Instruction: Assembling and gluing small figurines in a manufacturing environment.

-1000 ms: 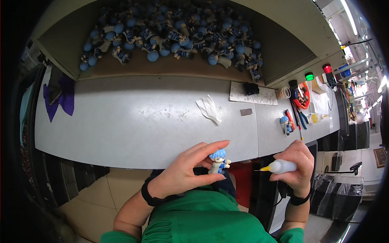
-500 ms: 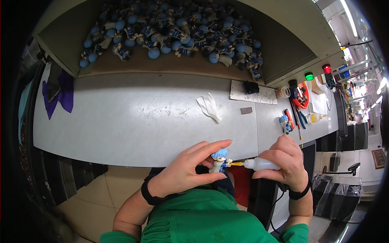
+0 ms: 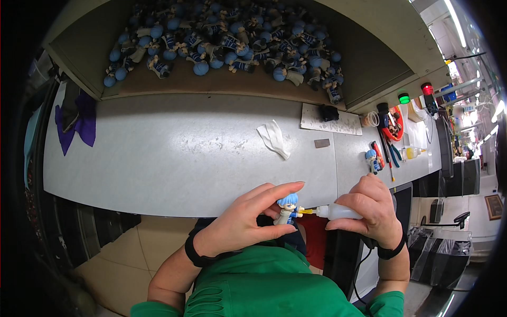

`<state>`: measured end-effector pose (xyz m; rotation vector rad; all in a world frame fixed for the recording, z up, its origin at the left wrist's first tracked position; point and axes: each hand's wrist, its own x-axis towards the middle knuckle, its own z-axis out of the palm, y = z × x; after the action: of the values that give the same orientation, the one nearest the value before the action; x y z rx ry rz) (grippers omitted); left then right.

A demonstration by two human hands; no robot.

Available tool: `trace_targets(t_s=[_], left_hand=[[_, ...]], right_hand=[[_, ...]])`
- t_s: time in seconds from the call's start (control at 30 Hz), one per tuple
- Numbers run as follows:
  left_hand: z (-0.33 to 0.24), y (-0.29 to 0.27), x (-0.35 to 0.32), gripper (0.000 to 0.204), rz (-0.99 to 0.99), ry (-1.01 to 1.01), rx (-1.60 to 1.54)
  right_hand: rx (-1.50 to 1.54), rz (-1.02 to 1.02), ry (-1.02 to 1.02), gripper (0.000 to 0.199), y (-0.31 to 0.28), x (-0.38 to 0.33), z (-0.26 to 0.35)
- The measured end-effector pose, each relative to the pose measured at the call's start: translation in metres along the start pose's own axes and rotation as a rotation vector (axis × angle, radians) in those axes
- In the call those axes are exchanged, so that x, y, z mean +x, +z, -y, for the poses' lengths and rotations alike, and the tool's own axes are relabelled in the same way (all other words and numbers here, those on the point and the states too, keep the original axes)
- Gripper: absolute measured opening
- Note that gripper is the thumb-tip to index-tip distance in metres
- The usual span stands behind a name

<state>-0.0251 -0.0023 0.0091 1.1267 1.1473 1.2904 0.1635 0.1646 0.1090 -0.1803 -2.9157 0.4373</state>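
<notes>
My left hand (image 3: 248, 214) is closed round a small figurine (image 3: 288, 208) with light blue hair and a blue and white outfit, held upright just off the table's front edge. A white squeeze bottle (image 3: 340, 212) with a thin yellow nozzle is gripped in my right hand (image 3: 369, 211). The nozzle points left and its tip meets or nearly meets the figurine's arm; whether they touch I cannot tell. Another blue-haired figurine (image 3: 372, 160) stands on the table beyond my right hand.
Many like figurines (image 3: 227, 42) are heaped on the shelf behind the table (image 3: 132, 153). A white cloth (image 3: 273, 139), a small dark rectangular piece (image 3: 321, 143) and a speckled board (image 3: 338, 124) lie on the table. Pliers (image 3: 394, 154) and a red tray (image 3: 394, 124) are at the right.
Both hands stay nearly in place. The bottle has shifted slightly left, so its nozzle sits closer to the figurine's arm.
</notes>
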Motion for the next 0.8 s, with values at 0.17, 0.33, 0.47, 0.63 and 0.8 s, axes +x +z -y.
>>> trace_targets(t_s=[0.17, 0.33, 0.47, 0.63, 0.8], left_hand=[[-0.003, -0.002, 0.001, 0.068, 0.017, -0.047, 0.001], [-0.003, 0.0, 0.002, 0.066, 0.011, -0.029, 0.024], [-0.002, 0.0, 0.002, 0.065, -0.018, -0.021, 0.04], [-0.001, 0.005, 0.003, 0.069, -0.085, -0.02, -0.042], [0.007, 0.01, 0.006, 0.068, -0.092, -0.036, -0.095]], right_hand=[[-0.009, -0.006, -0.007, 0.042, 0.001, 0.001, 0.0], [-0.074, 0.018, -0.014, 0.042, -0.003, 0.002, 0.003], [-0.085, 0.001, -0.032, 0.042, 0.002, 0.001, 0.0], [0.273, -0.2, 0.192, 0.043, 0.018, -0.041, -0.019], [0.721, -0.588, 0.424, 0.027, 0.052, -0.061, -0.033]])
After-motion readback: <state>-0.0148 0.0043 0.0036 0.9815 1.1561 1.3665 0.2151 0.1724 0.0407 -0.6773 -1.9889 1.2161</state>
